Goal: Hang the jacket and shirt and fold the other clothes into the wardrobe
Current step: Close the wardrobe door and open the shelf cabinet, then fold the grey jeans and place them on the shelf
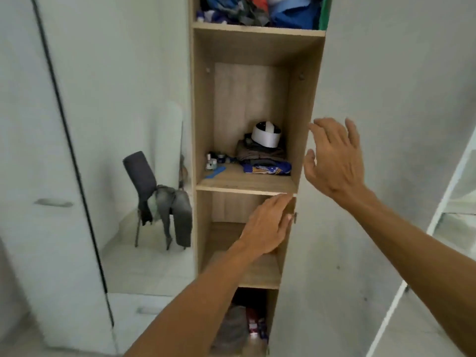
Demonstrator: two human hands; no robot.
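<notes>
An open wooden wardrobe column (203,112) stands in front of me. Its middle shelf (231,182) holds a small stack of folded clothes (262,157) with a white cap (265,134) on top. My left hand (268,225) is empty, fingers together, flat against the shelf's right front corner. My right hand (334,158) is raised with fingers spread next to the white door (386,124) at the right, holding nothing. Grey clothes (175,212) hang over a chair (141,181) seen in the mirror at the left.
The top shelf is stuffed with crumpled blue and red clothes (257,11). The bottom compartment holds a grey garment (231,328) and small items. A white wardrobe door with a handle (52,203) stands at the left. Small items (213,161) lie on the middle shelf's left.
</notes>
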